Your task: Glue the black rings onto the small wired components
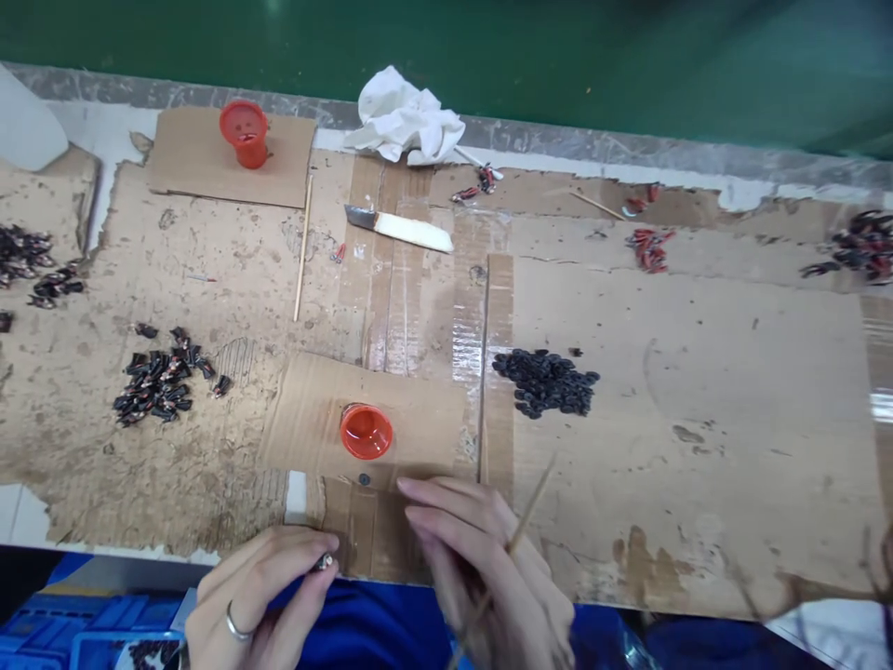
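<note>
My left hand [261, 596], with a ring on one finger, pinches a small dark part [324, 561] with a light end at the table's front edge. My right hand [488, 568] holds a thin wooden stick [536, 502] that slants up between its fingers; its thumb is mostly hidden. A small black disc [364, 479] lies just beyond the fingertips. Behind it, a red cup [366, 456] with a shiny inside stands on a cardboard piece [425, 423]. Several black discs [548, 383] form a heap to the right. A pile of small black parts [159, 380] lies to the left.
A white-handled knife [413, 232], a wooden skewer [303, 251] and crumpled white tissue [405, 119] lie farther back. Another red cup [247, 140] stands at the back left. Red-and-black pieces [650, 249] lie at the back right. A blue bin [90, 642] is below the table's left edge.
</note>
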`<state>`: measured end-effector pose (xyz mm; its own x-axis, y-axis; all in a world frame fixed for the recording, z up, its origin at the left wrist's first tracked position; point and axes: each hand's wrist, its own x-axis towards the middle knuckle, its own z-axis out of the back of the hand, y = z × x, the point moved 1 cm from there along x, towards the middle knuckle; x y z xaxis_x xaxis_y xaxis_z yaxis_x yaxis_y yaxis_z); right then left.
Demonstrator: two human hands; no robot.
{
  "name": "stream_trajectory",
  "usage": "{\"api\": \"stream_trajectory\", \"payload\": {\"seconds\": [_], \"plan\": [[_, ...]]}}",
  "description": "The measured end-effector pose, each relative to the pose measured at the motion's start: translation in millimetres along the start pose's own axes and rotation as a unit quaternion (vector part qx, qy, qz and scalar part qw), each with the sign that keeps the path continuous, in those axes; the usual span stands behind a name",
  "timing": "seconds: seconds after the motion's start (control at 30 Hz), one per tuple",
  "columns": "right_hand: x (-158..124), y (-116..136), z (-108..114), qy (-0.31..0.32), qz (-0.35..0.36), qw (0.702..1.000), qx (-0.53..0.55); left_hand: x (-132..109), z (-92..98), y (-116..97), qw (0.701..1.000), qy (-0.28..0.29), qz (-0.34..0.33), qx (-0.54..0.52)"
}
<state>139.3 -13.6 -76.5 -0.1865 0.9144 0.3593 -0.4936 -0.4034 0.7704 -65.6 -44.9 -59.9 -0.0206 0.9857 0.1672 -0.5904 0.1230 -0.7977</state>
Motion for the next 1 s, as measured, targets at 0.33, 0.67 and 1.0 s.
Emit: {"api": "stream_trajectory", "payload": {"seconds": [0.33,0.67,1.0], "plan": [[9,3,-14,0.043,0.052,0.997,-0.048,5,7.6,8,1.000,-0.010,-0.018,0.000],[11,11,-6,-0.003,-0.034,0.999,-0.017,3,-7.9,-3,0.993,-0.045,0.045,-0.099],[6,24,10,-0.075,-0.192,0.949,0.237,2,-41.2,-29,0.903,0.069,0.213,-0.368]]}}
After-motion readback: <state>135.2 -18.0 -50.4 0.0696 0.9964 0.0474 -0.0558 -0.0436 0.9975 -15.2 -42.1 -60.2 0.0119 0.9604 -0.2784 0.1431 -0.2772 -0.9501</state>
